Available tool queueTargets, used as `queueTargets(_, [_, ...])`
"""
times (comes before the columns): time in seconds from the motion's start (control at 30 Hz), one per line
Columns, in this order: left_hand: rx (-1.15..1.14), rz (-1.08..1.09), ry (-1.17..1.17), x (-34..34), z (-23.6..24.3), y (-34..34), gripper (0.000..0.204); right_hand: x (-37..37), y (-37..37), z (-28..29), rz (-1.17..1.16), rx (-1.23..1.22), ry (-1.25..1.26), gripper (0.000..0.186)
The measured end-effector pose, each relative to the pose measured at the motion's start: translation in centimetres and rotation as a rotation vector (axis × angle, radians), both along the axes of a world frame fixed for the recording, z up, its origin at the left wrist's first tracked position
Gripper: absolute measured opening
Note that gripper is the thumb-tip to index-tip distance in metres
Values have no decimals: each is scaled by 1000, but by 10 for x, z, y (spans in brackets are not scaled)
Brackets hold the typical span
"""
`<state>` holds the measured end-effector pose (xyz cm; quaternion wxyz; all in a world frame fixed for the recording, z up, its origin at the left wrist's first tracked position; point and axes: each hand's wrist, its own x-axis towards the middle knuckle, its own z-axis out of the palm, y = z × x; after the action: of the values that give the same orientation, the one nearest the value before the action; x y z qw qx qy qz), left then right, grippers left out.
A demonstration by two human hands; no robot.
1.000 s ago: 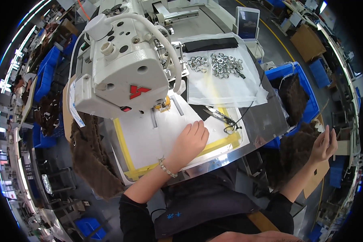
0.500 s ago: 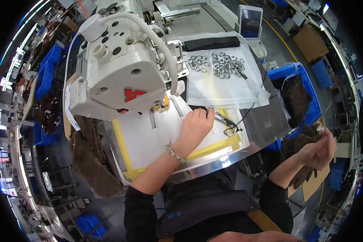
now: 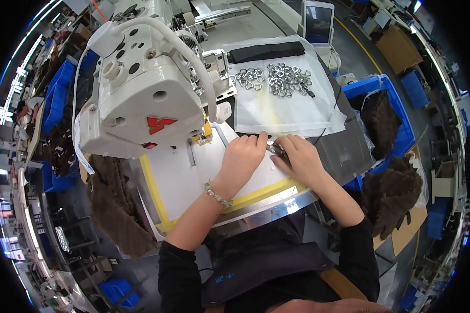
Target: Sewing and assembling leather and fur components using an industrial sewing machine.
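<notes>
Fingers (image 3: 256, 142) of my left hand (image 3: 244, 158) lie pressed together and flat on the white plate (image 3: 193, 175), tips pointing toward the machine (image 3: 146, 99). My right hand (image 3: 297, 156) sits just beside it, fingers curled, and I see a small dark tool (image 3: 274, 150) between the 2 hands; the right fingertips touch it, but I cannot tell whether they pinch it. It lies on the plate near that plate's far right corner, close to the edge of the white cloth (image 3: 292, 104). A yellow tape border (image 3: 256, 195) frames the plate, and my left wrist, with a bead bracelet (image 3: 218, 194), crosses it. The needle area with its yellow part (image 3: 206, 133) stands just left of my left fingertips. Farther off, on the cloth, lie 2 heaps of metal rings (image 3: 277, 78) and a black strip (image 3: 266, 52). Brown fabric (image 3: 391, 193) fills the blue bin (image 3: 386, 104) to my right, and more hangs left of the table.
</notes>
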<state>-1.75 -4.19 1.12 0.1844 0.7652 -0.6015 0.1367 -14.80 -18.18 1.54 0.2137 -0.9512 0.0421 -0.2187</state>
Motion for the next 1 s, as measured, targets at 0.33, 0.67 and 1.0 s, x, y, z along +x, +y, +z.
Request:
queueTargets(0.33, [18, 1, 125, -1, 3, 1, 37, -6, 1, 1, -97, -27, 30, 17])
queueTargets(0.67, [-72, 3, 108, 9, 1, 14, 39, -6, -5, 2, -22, -25, -90, 14])
queueTargets(1.0, [-210, -3, 21, 30, 10, 58, 19, -1, 2, 7, 87, 110, -118, 13])
